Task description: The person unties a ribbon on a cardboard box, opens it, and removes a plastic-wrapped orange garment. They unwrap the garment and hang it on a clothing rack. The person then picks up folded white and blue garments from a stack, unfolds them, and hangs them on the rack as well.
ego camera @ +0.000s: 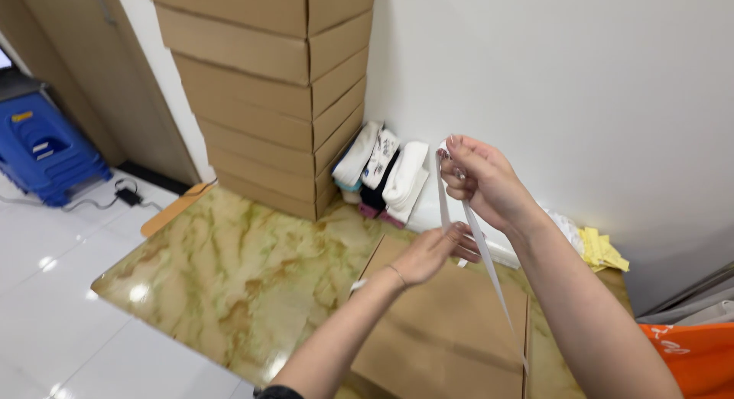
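Above the brown paper bag (pixel 447 330) on the desk (pixel 229 277), my right hand (pixel 482 177) pinches a white strip (pixel 478 246); my left hand (pixel 428 254) grips it lower down.

glossy marble tabletop (pixel 229 269), matt cardboard (pixel 451 330)

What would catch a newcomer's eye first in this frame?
Centre frame, the right hand and left hand pinch a white strip stretched between them above a flat brown cardboard sheet on a green-marbled table. Behind, a tall stack of cardboard boxes stands against the wall, with rolled socks beside it.
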